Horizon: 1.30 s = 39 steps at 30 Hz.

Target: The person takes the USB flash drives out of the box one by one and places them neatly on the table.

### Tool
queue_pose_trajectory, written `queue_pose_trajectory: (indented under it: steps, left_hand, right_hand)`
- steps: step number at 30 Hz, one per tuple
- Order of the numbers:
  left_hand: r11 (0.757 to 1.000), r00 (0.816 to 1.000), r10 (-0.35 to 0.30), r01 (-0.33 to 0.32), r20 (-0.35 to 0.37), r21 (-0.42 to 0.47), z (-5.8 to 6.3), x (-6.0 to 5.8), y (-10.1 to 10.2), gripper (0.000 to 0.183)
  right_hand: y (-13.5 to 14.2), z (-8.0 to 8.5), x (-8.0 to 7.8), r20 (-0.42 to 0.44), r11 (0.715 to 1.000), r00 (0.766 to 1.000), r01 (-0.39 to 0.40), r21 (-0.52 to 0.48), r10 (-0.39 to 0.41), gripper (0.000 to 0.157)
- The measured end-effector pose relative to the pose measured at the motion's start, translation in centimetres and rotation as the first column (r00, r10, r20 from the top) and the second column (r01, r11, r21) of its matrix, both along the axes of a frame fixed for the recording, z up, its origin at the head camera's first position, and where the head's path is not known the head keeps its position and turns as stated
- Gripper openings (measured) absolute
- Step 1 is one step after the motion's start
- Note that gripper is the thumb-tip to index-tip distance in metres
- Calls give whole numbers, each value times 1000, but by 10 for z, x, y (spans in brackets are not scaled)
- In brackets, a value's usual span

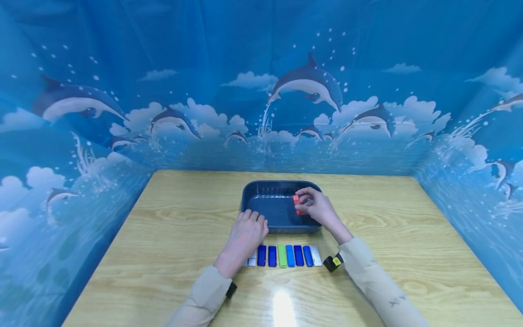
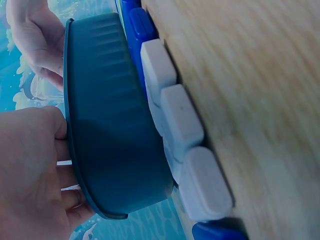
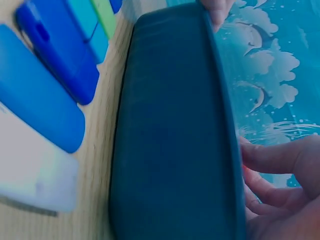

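A dark blue plastic tray (image 1: 269, 210) with tall walls stands on the table. My left hand (image 1: 247, 227) grips its front left corner, the fingers bent over the rim. Above the right part of the tray, my right hand (image 1: 316, 206) pinches a small red plastic piece (image 1: 297, 204) between thumb and fingers. In the right wrist view, the tray wall (image 3: 170, 125) hides most of that piece. Close to the tray's near side lies a row of small plastic bars, among them a green bar (image 1: 282, 255), a dark blue bar (image 1: 262, 255) and a white bar (image 1: 316, 255).
The wooden table (image 1: 408, 254) reaches back to a blue dolphin-print curtain (image 1: 204, 145) on three sides. Several white pieces (image 2: 182, 117) lie under my left forearm, between it and the tray. A black wrist device (image 1: 330, 263) sits at my right cuff.
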<state>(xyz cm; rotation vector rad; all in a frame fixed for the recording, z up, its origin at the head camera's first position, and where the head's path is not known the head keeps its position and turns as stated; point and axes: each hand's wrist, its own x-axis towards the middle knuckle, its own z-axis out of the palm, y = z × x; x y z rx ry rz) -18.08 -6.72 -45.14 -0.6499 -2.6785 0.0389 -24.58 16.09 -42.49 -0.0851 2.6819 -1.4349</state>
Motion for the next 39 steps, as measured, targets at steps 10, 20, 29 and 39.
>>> queue_pose_trajectory:
  steps: [10, 20, 29, 39]
  left_hand:
    - [1000, 1000, -5, 5, -24, 9, -2, -1, -1, 23]
    - [1000, 998, -16, 17, -58, 5, -3, 0, -2, 22]
    - [1000, 998, -23, 23, -54, -6, -2, 0, -2, 23]
    - [1000, 998, -27, 27, -50, -2, -2, -1, -2, 24]
  right_hand:
    - [12, 6, 24, 22, 990, 1000, 1, -143, 2, 42]
    - [31, 10, 55, 32, 979, 999, -8, -205, 14, 44]
    - [59, -5, 83, 60, 983, 998, -16, -183, 28, 44]
    - [78, -31, 96, 174, 967, 974, -100, -233, 143, 44]
